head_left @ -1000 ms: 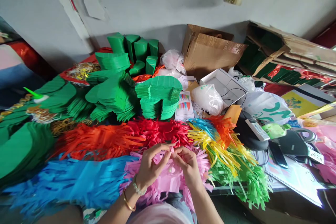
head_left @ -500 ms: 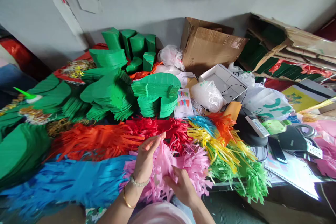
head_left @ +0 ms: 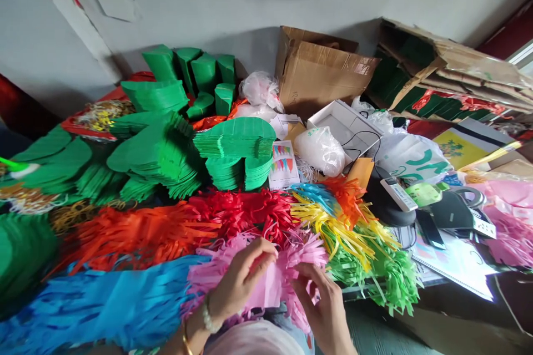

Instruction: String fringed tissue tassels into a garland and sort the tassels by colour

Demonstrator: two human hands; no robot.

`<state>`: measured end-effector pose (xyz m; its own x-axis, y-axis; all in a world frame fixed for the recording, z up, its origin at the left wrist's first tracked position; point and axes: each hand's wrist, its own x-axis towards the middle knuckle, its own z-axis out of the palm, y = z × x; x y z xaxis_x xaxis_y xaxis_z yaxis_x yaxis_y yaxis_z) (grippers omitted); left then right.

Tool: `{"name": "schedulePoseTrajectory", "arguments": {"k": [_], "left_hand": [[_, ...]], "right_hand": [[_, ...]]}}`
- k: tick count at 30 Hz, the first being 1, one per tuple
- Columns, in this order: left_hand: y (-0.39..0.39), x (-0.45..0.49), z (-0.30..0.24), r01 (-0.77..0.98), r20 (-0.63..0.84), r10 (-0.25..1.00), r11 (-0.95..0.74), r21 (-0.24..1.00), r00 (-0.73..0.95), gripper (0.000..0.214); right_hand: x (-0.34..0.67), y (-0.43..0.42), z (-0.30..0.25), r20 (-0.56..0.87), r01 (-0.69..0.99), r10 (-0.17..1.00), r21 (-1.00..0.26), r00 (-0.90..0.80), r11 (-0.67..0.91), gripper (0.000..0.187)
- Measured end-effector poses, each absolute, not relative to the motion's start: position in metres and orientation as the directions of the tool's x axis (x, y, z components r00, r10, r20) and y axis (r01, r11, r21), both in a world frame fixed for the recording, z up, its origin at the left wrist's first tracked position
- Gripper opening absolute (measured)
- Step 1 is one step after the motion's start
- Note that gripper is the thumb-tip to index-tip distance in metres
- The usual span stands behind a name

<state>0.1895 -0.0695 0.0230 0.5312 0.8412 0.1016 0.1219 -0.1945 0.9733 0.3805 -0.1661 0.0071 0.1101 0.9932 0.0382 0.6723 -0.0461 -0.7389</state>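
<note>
Pink fringed paper (head_left: 266, 290) lies in a loose pile in front of me, with a smooth uncut band down its middle. My left hand (head_left: 245, 269) is at the band's left side, fingers bent toward the thumb, seemingly pinching the paper; its fingertips partly hide the grip. On the right, my right hand (head_left: 320, 294) closes thumb and forefinger on the strips. Blue fringed paper (head_left: 112, 299) spreads out to the left of the pink pile. Behind it lie orange-red fringed paper (head_left: 145, 230) and red fringed paper (head_left: 245, 208).
Stacks of green cut-out shapes (head_left: 235, 141) cover the back left. Yellow fringe (head_left: 328, 227) and green fringe (head_left: 397, 277) lie right of the pink. Farther back are a cardboard box (head_left: 325, 75), a white box (head_left: 345, 122) and plastic bags. A phone (head_left: 430, 228) rests at right.
My left hand has come down from its raised position and turned inward. My right hand has shifted right. The pink paper's smooth band now shows between them. The view has swung slightly right.
</note>
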Motion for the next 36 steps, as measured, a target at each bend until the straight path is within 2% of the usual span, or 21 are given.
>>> {"name": "schedulePoseTrajectory", "arguments": {"k": [3,8,12,15,20,24,28,31,36], "left_hand": [[-0.083,0.203,0.013,0.187,0.096,0.791,-0.257,0.948,0.604,0.017],[-0.088,0.213,-0.003,0.264,0.031,0.819,-0.22,0.939,0.573,0.017],[-0.084,0.215,-0.019,0.346,-0.025,0.865,-0.174,0.922,0.502,0.016],[-0.081,0.212,-0.033,0.411,-0.033,0.862,-0.207,0.888,0.506,0.018],[-0.078,0.198,-0.061,0.55,-0.067,0.88,-0.233,0.802,0.47,0.024],[-0.075,0.187,-0.096,0.659,-0.169,0.867,-0.216,0.72,0.469,0.027],[-0.084,0.185,-0.137,0.713,-0.206,0.844,-0.258,0.653,0.494,0.028],[-0.094,0.183,-0.154,0.744,-0.195,0.869,-0.251,0.619,0.455,0.028],[-0.099,0.182,-0.154,0.75,-0.209,0.877,-0.221,0.624,0.432,0.028]], "right_hand": [[0.365,-0.145,0.019,0.195,0.541,0.966,-0.838,0.17,0.074,0.019],[0.364,-0.128,0.005,0.22,0.516,0.96,-0.851,0.174,0.101,0.017],[0.368,-0.123,-0.012,0.177,0.492,0.967,-0.868,0.184,0.065,0.015],[0.365,-0.122,-0.025,0.125,0.48,0.972,-0.877,0.2,0.015,0.018],[0.38,-0.107,-0.053,-0.08,0.416,0.994,-0.903,0.074,-0.104,0.018],[0.399,-0.075,-0.085,-0.189,0.528,0.976,-0.82,0.111,-0.219,0.023],[0.387,-0.05,-0.121,-0.278,0.552,0.958,-0.811,-0.07,-0.195,0.021],[0.373,-0.038,-0.141,-0.291,0.553,0.952,-0.811,-0.101,-0.189,0.03],[0.379,-0.027,-0.153,-0.226,0.599,0.974,-0.776,0.023,-0.194,0.041]]}}
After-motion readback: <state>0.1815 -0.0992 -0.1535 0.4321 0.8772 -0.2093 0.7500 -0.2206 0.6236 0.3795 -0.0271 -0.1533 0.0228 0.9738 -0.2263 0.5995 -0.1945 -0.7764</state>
